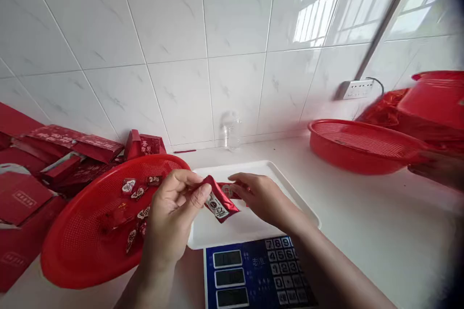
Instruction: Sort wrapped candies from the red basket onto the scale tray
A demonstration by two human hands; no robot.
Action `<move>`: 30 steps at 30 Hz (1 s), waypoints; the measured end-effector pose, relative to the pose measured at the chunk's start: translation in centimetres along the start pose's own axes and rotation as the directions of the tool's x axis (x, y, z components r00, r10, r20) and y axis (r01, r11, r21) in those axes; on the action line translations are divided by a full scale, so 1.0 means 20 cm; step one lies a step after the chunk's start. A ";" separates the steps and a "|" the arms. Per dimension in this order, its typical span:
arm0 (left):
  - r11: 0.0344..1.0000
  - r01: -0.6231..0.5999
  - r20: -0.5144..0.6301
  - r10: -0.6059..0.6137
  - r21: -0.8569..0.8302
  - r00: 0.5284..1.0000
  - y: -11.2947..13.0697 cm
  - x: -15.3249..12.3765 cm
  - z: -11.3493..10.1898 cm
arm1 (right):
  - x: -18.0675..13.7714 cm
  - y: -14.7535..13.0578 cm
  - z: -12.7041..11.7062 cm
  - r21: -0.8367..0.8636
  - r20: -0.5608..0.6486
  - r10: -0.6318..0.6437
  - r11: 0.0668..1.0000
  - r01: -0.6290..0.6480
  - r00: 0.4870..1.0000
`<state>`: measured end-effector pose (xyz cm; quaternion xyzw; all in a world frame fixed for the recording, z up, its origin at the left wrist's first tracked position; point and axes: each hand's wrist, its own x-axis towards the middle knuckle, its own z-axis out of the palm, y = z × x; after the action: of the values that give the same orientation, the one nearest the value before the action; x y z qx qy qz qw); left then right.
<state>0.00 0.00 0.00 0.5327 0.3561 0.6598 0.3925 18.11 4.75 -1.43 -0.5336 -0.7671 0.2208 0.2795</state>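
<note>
My left hand pinches a shiny red wrapped packet with a white label and dark lettering, tilted above the white tray. My right hand is closed on a second red packet, which lies partly behind the first; its thumb and fingers are at the packet's right end. The tray sits on a blue electronic scale with three small displays and a keypad. Left of my left hand, a red plastic basket contains several similar wrapped packets.
Red printed boxes are piled at the far left. A clear jar stands against the tiled wall. At right are a round red basket, a person's blurred hand, a red tub and a power strip.
</note>
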 end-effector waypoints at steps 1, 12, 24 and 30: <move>0.999 -0.020 -0.021 0.021 0.030 1.000 0.00 0.00 0.00 | -0.01 0.00 0.00 0.044 -0.057 -0.032 0.998 0.034 0.998; 0.998 0.064 0.067 -0.066 0.024 0.996 0.02 -0.01 0.04 | -0.11 -0.06 -0.05 0.630 0.092 -0.275 0.761 0.158 0.957; 0.882 -0.315 0.083 0.305 0.352 0.949 -0.05 -0.03 0.04 | -0.12 -0.06 -0.08 0.522 -0.044 -0.227 0.825 0.216 0.973; 0.820 -0.382 0.103 0.375 0.426 0.921 -0.03 -0.02 0.01 | -0.14 0.07 0.01 0.275 -0.017 -0.179 0.945 0.176 0.984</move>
<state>0.31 -0.19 -0.66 0.6721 0.3795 0.6232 0.1263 19.69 2.57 -2.99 -0.4174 -0.7748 0.3015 0.3667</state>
